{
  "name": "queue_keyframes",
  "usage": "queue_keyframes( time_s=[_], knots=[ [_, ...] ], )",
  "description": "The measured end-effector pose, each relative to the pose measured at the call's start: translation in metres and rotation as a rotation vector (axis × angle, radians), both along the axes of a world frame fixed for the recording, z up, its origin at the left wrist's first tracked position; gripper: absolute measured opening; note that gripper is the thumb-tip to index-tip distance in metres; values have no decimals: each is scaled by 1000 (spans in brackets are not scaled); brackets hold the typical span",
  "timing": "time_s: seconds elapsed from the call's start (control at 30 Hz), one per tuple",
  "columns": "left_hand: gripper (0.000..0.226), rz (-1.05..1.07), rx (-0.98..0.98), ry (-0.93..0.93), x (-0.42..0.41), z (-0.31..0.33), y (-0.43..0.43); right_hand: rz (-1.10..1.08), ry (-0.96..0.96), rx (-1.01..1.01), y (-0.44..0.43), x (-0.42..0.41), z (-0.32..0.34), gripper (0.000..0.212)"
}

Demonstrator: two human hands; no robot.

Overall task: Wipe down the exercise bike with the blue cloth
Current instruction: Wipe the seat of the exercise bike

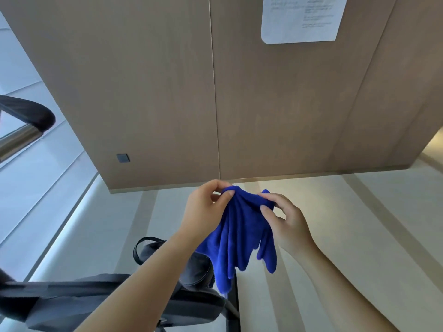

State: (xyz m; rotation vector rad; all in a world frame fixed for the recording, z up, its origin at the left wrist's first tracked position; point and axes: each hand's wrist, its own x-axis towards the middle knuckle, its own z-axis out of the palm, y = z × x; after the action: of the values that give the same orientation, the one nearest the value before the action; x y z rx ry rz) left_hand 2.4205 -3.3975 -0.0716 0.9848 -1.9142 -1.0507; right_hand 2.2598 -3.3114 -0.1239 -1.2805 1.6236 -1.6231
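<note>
A bright blue cloth [242, 233] hangs in folds in front of me, held up by its top edge. My left hand [203, 209] pinches the top left of the cloth between thumb and fingers. My right hand [285, 219] pinches the top right of it. Below my left forearm lies the dark frame of the exercise bike [72, 300] with a black pedal and strap [191, 267]. A black padded handlebar grip on a chrome tube [26, 116] juts in at the left edge.
A tall wood-panelled wall [215, 92] stands straight ahead with a white printed notice [302, 17] and a small dark switch plate [123, 158]. Pale floor [335, 212] spreads to the right. Light wall panels [36, 188] run along the left.
</note>
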Motion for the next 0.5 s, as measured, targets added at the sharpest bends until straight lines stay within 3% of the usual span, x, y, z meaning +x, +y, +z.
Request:
queue_keyframes(
  time_s=[0.07, 0.2, 0.27, 0.33, 0.5],
  knots=[
    [13, -18, -22, 28, -1, 5, -17, 14, -4, 13, -12, 4, 1, 30],
    [23, -124, -139, -17, -9, 11, -45, -61, 216, 149, -40, 6, -2, 74],
    [26, -172, -183, -12, -17, 12, -57, -96, 244, 206, -52, 5, -6, 83],
    [30, -204, -232, -7, -24, 14, -69, -165, 244, 213, -60, 3, -10, 73],
    [29, -266, -258, -8, -43, 14, -92, -357, 394, 115, -64, -15, -11, 14]
  ],
)
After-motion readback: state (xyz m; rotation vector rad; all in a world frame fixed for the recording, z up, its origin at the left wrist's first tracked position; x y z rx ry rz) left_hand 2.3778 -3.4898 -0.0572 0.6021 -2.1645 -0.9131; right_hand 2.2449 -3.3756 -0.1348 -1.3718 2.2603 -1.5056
